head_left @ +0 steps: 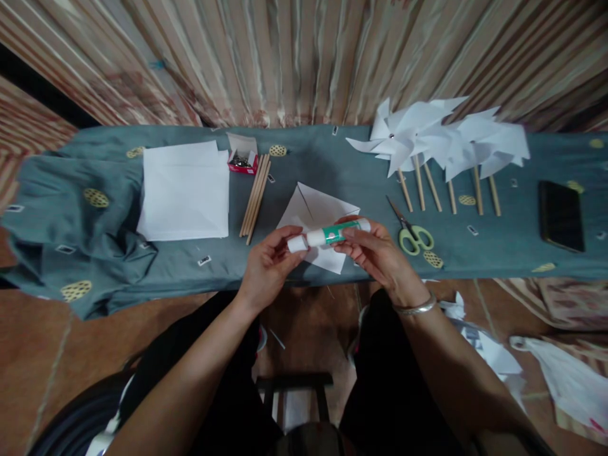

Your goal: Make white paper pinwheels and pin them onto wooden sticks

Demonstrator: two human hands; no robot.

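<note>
Here, at 9 o'clock, a stack of white paper sheets (185, 190) lies on the grey-green cloth (332, 158), with a small red box of pins (243, 159) and a bundle of wooden sticks (255, 196) just beside it. At centre, the left hand (266, 266) pinches the white cap end of a glue stick (329, 235); the right hand (377, 253) has its fingers clamped on the green barrel, above a cut paper square (317, 212). At 3 o'clock lie green-handled scissors (412, 233), paper pinwheels (441, 142) and a black phone (561, 215).

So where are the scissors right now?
In the head view, the scissors lie on the table, just right of the right hand, below the paper pinwheels.
</note>
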